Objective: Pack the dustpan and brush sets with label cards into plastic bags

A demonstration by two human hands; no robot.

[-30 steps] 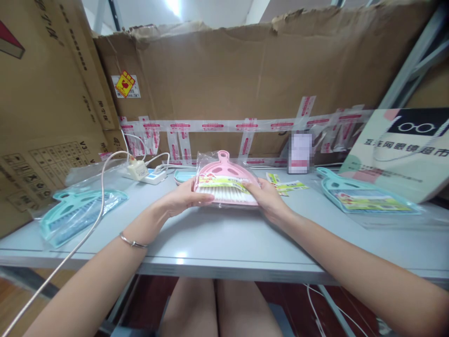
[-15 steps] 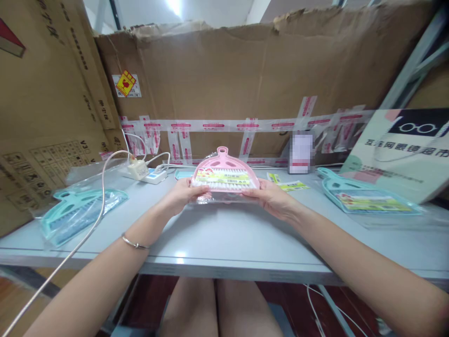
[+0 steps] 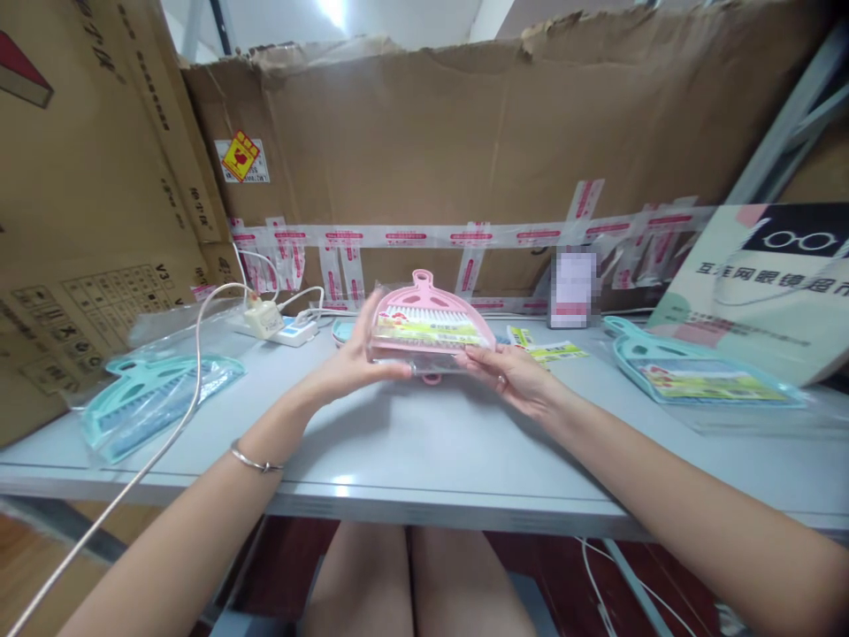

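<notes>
A pink dustpan-and-brush set (image 3: 431, 310) in a clear plastic bag is held above the table, handle end pointing away from me. Its white bristles and a yellow-green label card face me. My right hand (image 3: 510, 372) pinches the near right corner, thumb on top. Cupped at the left edge, my left hand (image 3: 355, 358) has its fingers stretched up along the bag's side and its thumb apart, under the near edge. A small pink loop shows below the bag. Another turquoise item (image 3: 341, 331) is partly hidden behind my left hand.
Bagged turquoise dustpan sets lie left (image 3: 159, 398) and right (image 3: 703, 367) on the grey table (image 3: 424, 460). Behind are label cards (image 3: 557, 352), a phone (image 3: 571, 287), a power strip (image 3: 295, 332), and a large cardboard box (image 3: 411, 141). A white cable (image 3: 197, 363) crosses the left side.
My left hand has gone from pinching the near left corner to spread fingers along the left side. The pink set has shifted slightly right and tilted; my right hand keeps its pinch.
</notes>
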